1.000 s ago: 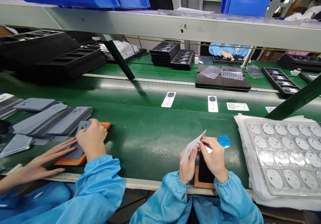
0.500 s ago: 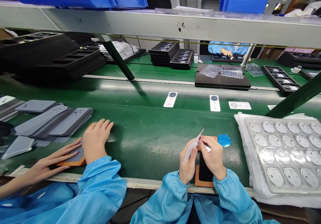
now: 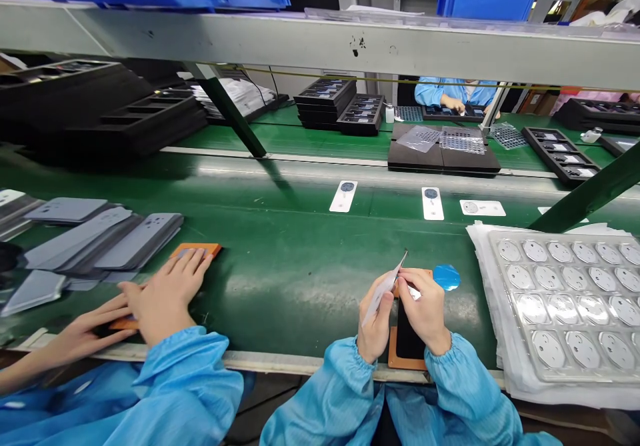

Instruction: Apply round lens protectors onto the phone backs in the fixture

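holding: left hand grips the white card from below, thumb laid against the near face and the other fingers behind it
white card: off the bench, steeply tilted and seen nearly edge-on, just left of the black slab
right hand: fingertips drawn together with the thumb at the card's upper right edge — whether they pinch the card or something small, i cannot tell
small white piece: shows under the right hand's fingers, mostly hidden
black slab: lies on an orange plate below both hands, partly covered by the right one
blue disc: flat on the green bench, just right of the orange plate
clear tray: right of the hands, on white sheets, with pale round pieces in rows of pockets
cards on the bench: beyond the hands, two upright cards with dark discs and a sideways card with a pale one
neighbour at left: a co-worker's hands, one overlapping the other — pressed flat over another orange plate, beside stacked grey panels
far side: another person's hand at a black tray
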Demonstrator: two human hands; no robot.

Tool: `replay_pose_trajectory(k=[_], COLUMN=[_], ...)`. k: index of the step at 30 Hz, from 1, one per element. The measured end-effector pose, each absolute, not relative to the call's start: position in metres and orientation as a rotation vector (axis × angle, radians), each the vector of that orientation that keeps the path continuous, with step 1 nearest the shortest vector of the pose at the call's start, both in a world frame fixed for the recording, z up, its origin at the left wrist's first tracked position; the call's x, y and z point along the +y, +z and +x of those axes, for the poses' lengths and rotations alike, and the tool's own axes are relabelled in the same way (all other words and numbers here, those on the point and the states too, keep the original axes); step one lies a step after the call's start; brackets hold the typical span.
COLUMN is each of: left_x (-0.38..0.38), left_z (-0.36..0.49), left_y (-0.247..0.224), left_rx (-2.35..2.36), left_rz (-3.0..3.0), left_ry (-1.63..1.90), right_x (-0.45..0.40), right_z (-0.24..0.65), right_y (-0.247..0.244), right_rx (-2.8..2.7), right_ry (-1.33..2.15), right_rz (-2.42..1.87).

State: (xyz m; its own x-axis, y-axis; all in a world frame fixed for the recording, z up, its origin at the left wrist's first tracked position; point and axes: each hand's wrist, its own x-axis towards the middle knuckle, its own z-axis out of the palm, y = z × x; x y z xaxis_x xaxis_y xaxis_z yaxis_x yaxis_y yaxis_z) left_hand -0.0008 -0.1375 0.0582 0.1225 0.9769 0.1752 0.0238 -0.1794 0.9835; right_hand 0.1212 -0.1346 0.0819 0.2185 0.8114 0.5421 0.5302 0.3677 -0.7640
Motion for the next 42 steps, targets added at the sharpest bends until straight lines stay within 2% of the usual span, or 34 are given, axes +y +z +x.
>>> replay_pose_trajectory(k=[9, 13, 17, 20, 24, 28, 31, 36, 42], left_x=[-0.142, -0.135, -0.117, -0.107, -0.104, -0.104, -0.104, -0.107, -0.105], left_z=[0.005, 0.006, -0.001, -0.011, -0.020, -0.021, -0.019, -0.016, -0.019], left_y=[0.059, 0.047, 0.048, 0.055, 0.059, 0.057, 0.046, 0.026, 0.022], left_rx=[1.005, 1.058, 0.942, 0.894, 0.982, 0.704, 0.621, 0.705, 0.789], left_rz=[1.614, 1.197, 0.639, 0.602, 1.094, 2.105, 2.592, 2.937, 3.037], left_ry=[1.163, 1.091, 1.183, 1.184, 1.069, 0.839, 0.714, 0.562, 0.496], right_x=[-0.134, -0.128, -0.120, -0.125, -0.146, -0.169, -0.179, -0.181, -0.173], right_z=[0.117, 0.137, 0.199, 0.244, 0.252, 0.221, 0.204, 0.204, 0.209], right_y=[0.073, 0.066, 0.054, 0.050, 0.065, 0.079, 0.071, 0.048, 0.043], right_rx=[-1.539, -1.570, -1.390, -1.353, -1.415, -1.838, -2.189, -2.326, -2.400], right_ry=[0.130, 0.225, 0.401, 0.402, 0.326, 0.153, -0.027, -0.272, -0.290], right_rz=[-1.424, -1.585, -2.123, -2.285, -2.211, -1.608, -1.365, -1.331, -1.314])
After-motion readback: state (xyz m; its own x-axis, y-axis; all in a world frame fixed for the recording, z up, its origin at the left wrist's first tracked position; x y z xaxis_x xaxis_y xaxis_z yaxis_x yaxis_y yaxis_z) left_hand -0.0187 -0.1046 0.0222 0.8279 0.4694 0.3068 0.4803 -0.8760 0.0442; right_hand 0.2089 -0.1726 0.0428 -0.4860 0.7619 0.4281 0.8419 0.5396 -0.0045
